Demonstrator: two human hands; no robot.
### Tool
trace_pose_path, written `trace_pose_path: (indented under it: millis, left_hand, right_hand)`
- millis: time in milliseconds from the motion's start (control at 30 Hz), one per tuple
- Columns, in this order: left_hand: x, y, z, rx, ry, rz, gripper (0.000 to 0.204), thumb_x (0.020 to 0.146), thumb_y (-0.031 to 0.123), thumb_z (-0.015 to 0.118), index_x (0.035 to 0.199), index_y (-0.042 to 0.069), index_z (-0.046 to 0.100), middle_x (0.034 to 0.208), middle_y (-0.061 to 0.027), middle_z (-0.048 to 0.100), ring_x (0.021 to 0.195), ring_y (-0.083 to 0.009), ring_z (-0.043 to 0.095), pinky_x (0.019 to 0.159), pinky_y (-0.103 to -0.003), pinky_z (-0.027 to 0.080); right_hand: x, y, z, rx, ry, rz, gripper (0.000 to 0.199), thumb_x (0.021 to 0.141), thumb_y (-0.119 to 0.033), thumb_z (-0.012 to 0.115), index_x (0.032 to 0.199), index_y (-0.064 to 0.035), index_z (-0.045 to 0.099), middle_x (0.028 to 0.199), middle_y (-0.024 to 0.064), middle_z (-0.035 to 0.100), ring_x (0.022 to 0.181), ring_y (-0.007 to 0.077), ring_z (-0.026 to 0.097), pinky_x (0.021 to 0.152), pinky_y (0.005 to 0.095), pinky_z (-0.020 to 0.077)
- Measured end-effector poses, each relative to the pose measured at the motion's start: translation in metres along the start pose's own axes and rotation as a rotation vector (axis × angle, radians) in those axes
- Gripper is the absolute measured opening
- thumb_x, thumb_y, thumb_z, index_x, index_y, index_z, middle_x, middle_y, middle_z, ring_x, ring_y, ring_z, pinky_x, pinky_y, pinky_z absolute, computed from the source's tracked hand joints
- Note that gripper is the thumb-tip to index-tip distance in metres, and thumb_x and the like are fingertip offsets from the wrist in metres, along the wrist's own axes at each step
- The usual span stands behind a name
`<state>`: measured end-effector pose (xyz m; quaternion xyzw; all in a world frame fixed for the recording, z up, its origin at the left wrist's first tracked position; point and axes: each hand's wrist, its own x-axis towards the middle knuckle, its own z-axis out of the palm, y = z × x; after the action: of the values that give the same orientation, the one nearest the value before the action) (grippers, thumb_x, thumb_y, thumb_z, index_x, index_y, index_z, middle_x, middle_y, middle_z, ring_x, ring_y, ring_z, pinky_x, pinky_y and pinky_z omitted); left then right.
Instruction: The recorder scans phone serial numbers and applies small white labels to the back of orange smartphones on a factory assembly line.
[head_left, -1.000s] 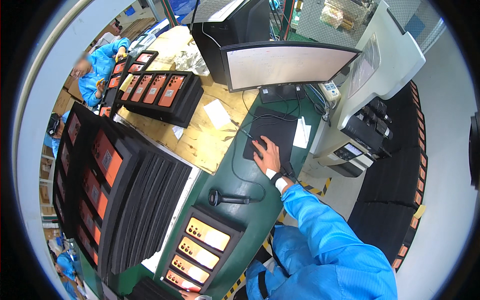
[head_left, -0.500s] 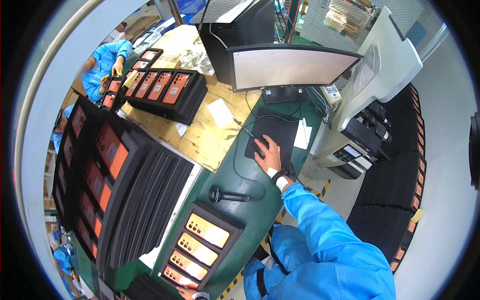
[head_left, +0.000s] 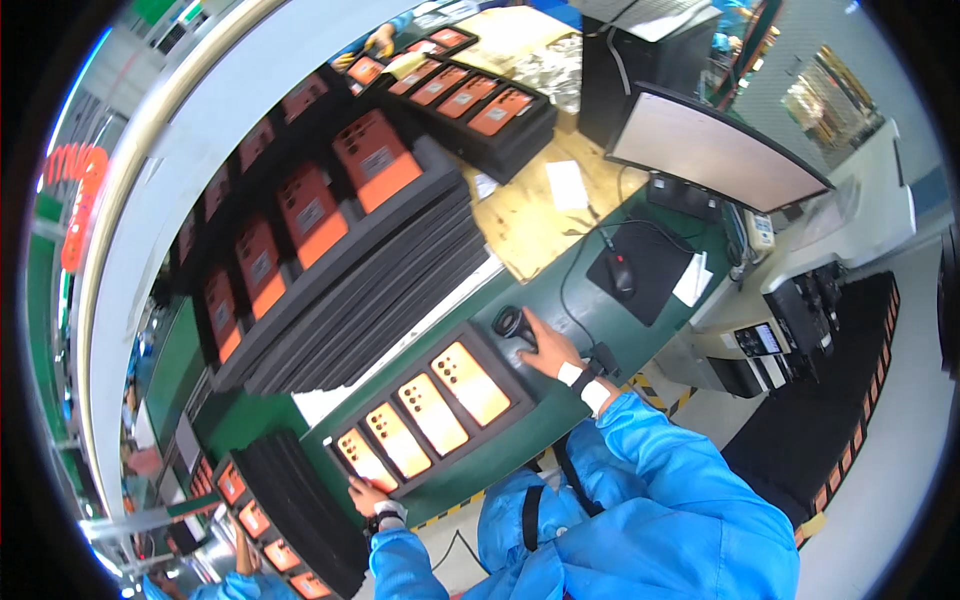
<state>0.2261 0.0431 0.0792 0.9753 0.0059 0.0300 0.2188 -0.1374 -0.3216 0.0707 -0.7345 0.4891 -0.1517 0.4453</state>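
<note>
My right hand (head_left: 553,350) is closed around the handle of a black handheld barcode scanner (head_left: 508,322), which lies on the green table; its round head shows past my fingers. A black foam tray (head_left: 505,372) beside it carries several orange phones (head_left: 433,413), camera side up, each in its own slot. At the tray's near left corner, my left hand (head_left: 370,496) grips the edge, next to the endmost phone. Part of the left fingers is hidden.
Tall stacked black trays (head_left: 390,290) with orange phones stand beyond the tray. A mouse (head_left: 620,272) rests on a dark pad, near a monitor (head_left: 715,150). Another tray stack (head_left: 310,500) is at lower left. A co-worker's hand (head_left: 380,40) works at the far end.
My right hand has left the mouse and come over to the scanner. My left hand remains at the tray's corner. The view has swung to the left, showing more of the left side.
</note>
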Motion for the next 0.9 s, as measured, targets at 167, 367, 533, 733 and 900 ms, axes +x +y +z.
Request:
trace_pose_path:
  millis: [167,367,533,733,900]
  left_hand:
    - [0.002,0.003,0.000,0.035,0.035,0.020,0.065,0.098,0.060,0.045,0.106,0.001,0.072,0.095,-0.0246,0.072,0.086,-0.0475,0.066,0.076,-0.056,0.049]
    - [0.004,-0.002,0.000,0.062,-0.004,-0.017,0.068,0.098,0.061,0.044,0.112,-0.001,0.069,0.101,-0.0272,0.071,0.092,-0.0498,0.065,0.082,-0.056,0.049]
    - [0.005,-0.001,0.000,0.078,-0.013,-0.035,0.072,0.097,0.065,0.041,0.110,0.001,0.071,0.102,-0.0265,0.071,0.095,-0.0492,0.065,0.083,-0.057,0.048]
    - [-0.001,0.004,-0.005,-0.009,-0.035,-0.039,0.064,0.098,0.060,0.046,0.105,0.002,0.071,0.091,-0.0209,0.073,0.084,-0.0436,0.067,0.076,-0.052,0.049]
    - [0.003,0.000,0.000,0.053,-0.030,-0.041,0.074,0.098,0.065,0.043,0.112,-0.003,0.069,0.103,-0.0282,0.070,0.091,-0.0488,0.066,0.080,-0.057,0.049]
  right_hand:
    - [0.013,-0.015,0.008,-0.050,0.012,0.098,0.090,0.083,-0.017,0.069,0.159,-0.0159,0.021,0.129,0.0275,0.058,0.108,0.0490,0.060,0.093,0.0504,0.0500]
    - [-0.046,-0.067,-0.008,0.179,-0.033,-0.031,0.083,0.084,-0.014,0.065,0.157,-0.0121,0.024,0.121,0.0343,0.061,0.110,0.0523,0.058,0.093,0.0518,0.0481]
    - [-0.082,-0.100,-0.010,0.160,-0.275,-0.009,0.083,0.086,-0.016,0.064,0.157,-0.0084,0.021,0.127,0.0327,0.058,0.109,0.0516,0.059,0.093,0.0518,0.0493]
    - [-0.088,-0.107,-0.007,0.087,-0.286,-0.009,0.080,0.086,-0.015,0.061,0.155,-0.0062,0.021,0.134,0.0306,0.055,0.111,0.0494,0.059,0.093,0.0531,0.0501]
    - [-0.084,-0.102,-0.016,0.122,-0.288,0.000,0.082,0.087,-0.016,0.061,0.157,-0.0118,0.019,0.129,0.0299,0.059,0.112,0.0478,0.060,0.097,0.0501,0.0490]
